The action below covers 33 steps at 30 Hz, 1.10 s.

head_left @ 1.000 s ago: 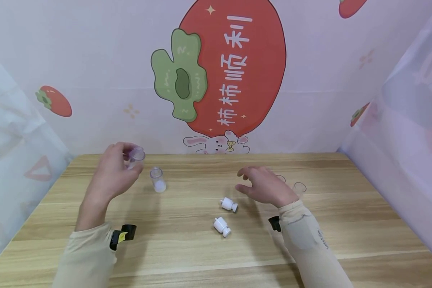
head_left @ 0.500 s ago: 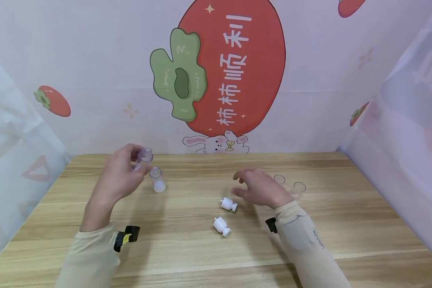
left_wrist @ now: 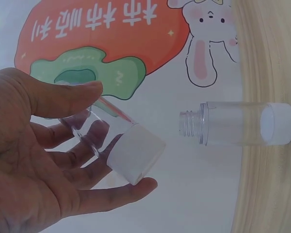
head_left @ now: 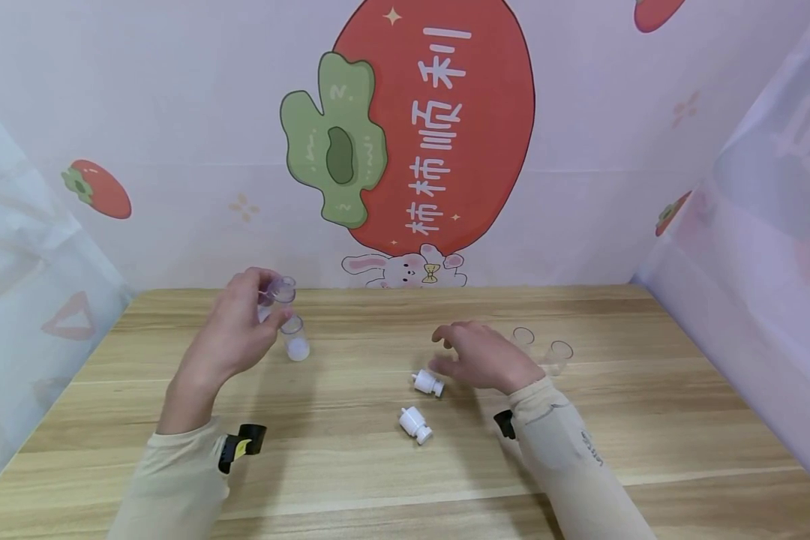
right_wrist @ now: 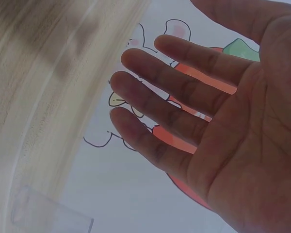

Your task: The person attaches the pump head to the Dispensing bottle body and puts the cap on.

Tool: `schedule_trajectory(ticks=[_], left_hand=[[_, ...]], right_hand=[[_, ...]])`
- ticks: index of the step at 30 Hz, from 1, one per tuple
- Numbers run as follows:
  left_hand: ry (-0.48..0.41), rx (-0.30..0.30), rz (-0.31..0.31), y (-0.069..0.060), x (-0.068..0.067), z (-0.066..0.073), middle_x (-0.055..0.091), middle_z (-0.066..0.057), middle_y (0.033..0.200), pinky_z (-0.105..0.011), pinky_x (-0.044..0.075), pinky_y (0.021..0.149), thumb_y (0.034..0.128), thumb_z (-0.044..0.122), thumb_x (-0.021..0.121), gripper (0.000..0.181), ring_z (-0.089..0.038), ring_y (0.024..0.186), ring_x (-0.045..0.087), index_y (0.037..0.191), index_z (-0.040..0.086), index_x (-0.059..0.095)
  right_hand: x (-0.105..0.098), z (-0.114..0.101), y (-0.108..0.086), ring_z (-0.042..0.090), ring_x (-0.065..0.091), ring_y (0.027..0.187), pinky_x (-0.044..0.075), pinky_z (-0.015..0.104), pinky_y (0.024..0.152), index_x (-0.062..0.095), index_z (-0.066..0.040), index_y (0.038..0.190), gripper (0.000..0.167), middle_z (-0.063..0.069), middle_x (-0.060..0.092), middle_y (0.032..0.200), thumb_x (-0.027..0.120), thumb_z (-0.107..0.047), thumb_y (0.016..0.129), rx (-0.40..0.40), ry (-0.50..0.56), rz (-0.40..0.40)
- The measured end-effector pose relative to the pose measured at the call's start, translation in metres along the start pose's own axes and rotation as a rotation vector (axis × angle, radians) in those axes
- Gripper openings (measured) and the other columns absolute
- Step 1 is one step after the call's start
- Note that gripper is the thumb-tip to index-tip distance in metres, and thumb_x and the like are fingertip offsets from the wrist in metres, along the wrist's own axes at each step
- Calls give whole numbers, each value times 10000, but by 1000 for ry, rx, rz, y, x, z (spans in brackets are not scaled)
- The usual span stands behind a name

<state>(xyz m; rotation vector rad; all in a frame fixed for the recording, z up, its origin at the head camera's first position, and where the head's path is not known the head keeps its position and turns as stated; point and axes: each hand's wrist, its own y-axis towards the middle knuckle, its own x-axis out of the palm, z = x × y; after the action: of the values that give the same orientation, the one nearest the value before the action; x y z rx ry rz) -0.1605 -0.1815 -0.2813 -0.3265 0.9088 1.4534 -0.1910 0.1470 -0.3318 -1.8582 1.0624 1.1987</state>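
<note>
My left hand (head_left: 232, 337) grips a clear, capless bottle (left_wrist: 137, 153) with a white base, tilted and raised off the table. Thumb and fingers lie around its body in the left wrist view. Just beside it stands a second clear bottle (head_left: 297, 346), upright, its threaded neck bare. My right hand (head_left: 482, 356) hovers over the table holding nothing; the right wrist view shows its fingers (right_wrist: 160, 104) spread and gently bent. Close under its thumb lies a white pump head (head_left: 428, 383) on its side. Another white pump head (head_left: 415, 425) lies nearer to me.
Behind my right wrist stand two clear cup-like covers (head_left: 523, 337), hard to see against the wood. The wooden table (head_left: 351, 480) ends at a printed cloth backdrop (head_left: 580, 187), with cloth on both sides too.
The left hand has moved right with its bottle, closer to the standing bottle. My right hand has shifted a little left and nearer to me, towards the pump heads.
</note>
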Motion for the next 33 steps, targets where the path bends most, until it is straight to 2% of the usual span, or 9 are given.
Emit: schedule_trajectory(ticks=[7, 16, 25, 33], left_hand=[[-7, 2, -2, -1, 2, 2, 531, -285, 1181, -559, 418, 948, 910, -38, 664, 368, -429, 1069, 510, 1217, -157, 499], [43, -61, 6, -1, 1, 5, 570, -271, 1153, -522, 444, 905, 857, -38, 673, 392, -413, 1064, 536, 1211, -134, 535], [53, -118, 19, 1, 4, 8, 634, -262, 1126, -492, 491, 842, 824, -3, 715, 390, -399, 1013, 601, 1186, -89, 596], [54, -135, 15, 1, 8, 12, 651, -256, 1124, -497, 493, 848, 820, 9, 719, 386, -393, 1009, 611, 1182, -73, 614]], right_hand=[[1, 1, 1, 256, 642, 1090, 524, 437, 926, 653, -56, 1292, 426, 104, 692, 1181, 729, -289, 943, -29, -5, -3], [3, -3, 2, 261, 646, 1101, 527, 446, 932, 656, -71, 1294, 435, 102, 696, 1191, 746, -296, 933, -25, -14, -26], [7, -4, 5, 249, 624, 1121, 512, 440, 959, 667, -102, 1292, 503, 77, 691, 1189, 816, -333, 871, 5, -16, -52], [10, -6, 5, 223, 625, 1020, 523, 411, 911, 692, -96, 1237, 495, 60, 694, 1108, 847, -340, 835, -6, -24, -61]])
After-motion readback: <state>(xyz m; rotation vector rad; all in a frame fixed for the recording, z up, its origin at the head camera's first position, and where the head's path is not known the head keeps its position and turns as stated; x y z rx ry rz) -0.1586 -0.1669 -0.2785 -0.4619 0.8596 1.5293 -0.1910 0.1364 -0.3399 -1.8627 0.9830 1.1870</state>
